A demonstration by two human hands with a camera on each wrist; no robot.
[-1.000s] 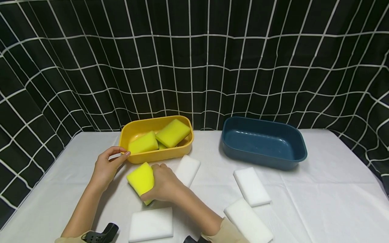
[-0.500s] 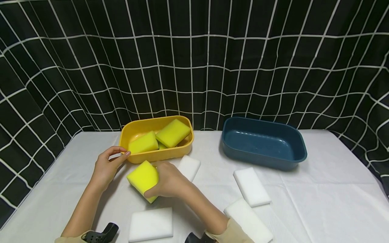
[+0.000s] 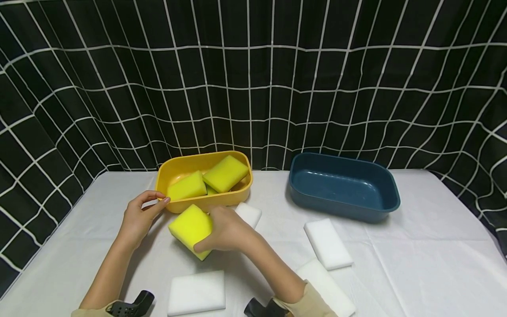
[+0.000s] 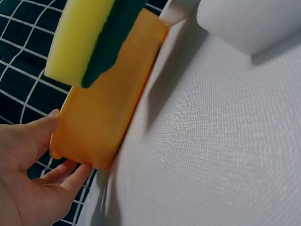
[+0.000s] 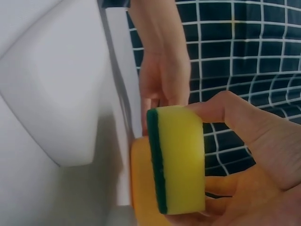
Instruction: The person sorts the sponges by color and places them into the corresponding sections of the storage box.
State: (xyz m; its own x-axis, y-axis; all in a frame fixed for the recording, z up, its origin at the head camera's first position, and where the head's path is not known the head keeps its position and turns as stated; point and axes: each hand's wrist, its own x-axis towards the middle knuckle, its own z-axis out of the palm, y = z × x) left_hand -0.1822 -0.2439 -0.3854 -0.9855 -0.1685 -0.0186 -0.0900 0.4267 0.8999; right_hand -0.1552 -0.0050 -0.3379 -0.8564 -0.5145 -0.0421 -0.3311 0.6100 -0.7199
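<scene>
My right hand (image 3: 227, 231) grips a yellow sponge (image 3: 192, 229) by its edges, thumb on one side and fingers on the other. In the right wrist view the sponge (image 5: 181, 160) shows a green scouring layer along one face. It is held off the table, just in front of the yellow tub (image 3: 206, 203). At the tub's near left corner my left hand (image 3: 139, 218) holds on, thumb at the rim and fingers round the side, as the left wrist view shows. Several more sponges, among them one yellow sponge (image 3: 226, 173), lie inside the tub.
A blue tub (image 3: 344, 207) with nothing in it stands at the back right. White foam blocks lie about the cloth: one block (image 3: 196, 293) in front, one block (image 3: 249, 215) partly behind my right hand, and two on the right, a far block (image 3: 328, 243) and a near block (image 3: 326, 288).
My right hand has raised the sponge from the table and brought it slightly right and toward the yellow tub. My left hand stays at the tub's corner.
</scene>
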